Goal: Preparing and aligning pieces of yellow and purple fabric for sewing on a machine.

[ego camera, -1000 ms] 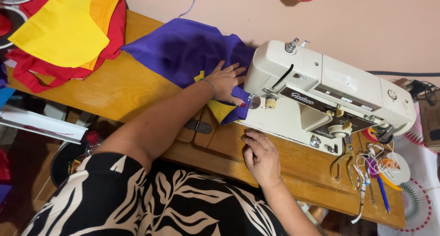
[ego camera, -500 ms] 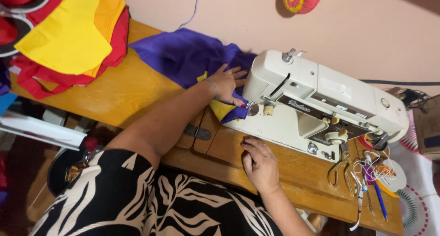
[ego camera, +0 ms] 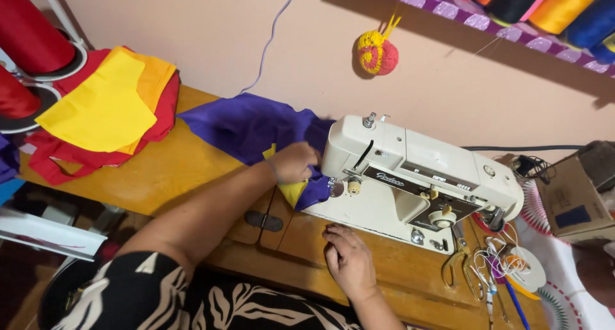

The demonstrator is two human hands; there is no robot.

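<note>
Head view. Needle area hidden behind the left hand (ego camera: 293, 162) and the head of the cream sewing machine (ego camera: 416, 182); where the purple fabric (ego camera: 250, 126) passes under the machine cannot be made out. A yellow fabric piece (ego camera: 293, 191) shows only as a corner below the left hand, at 6 o'clock of it. The left hand lies on the purple fabric just at the machine's 9 o'clock end; its fingers are curled down onto the cloth — whether they pinch it cannot be told. The right hand (ego camera: 349, 261) rests flat on the wooden bench (ego camera: 160, 176) at 6 o'clock of the machine, fingers loosely together, holding nothing.

Surroundings: a stack of yellow, orange and red cloth (ego camera: 106, 115) at 9 o'clock on the bench, well apart from the hands. Red thread cones (ego camera: 29, 38) at 10 o'clock, cut off by the frame edge. A yellow-and-red pincushion (ego camera: 377, 53) hangs on the wall at 12 o'clock. Thread spools on a shelf (ego camera: 551, 3) at 1 o'clock, tops cut off. Scissors (ego camera: 462, 269) and a tangle of threads (ego camera: 503, 263) at 4 o'clock of the machine — individual items there hard to separate.

Containers: a cardboard box (ego camera: 576, 195) at 3 o'clock, contents not visible.
</note>
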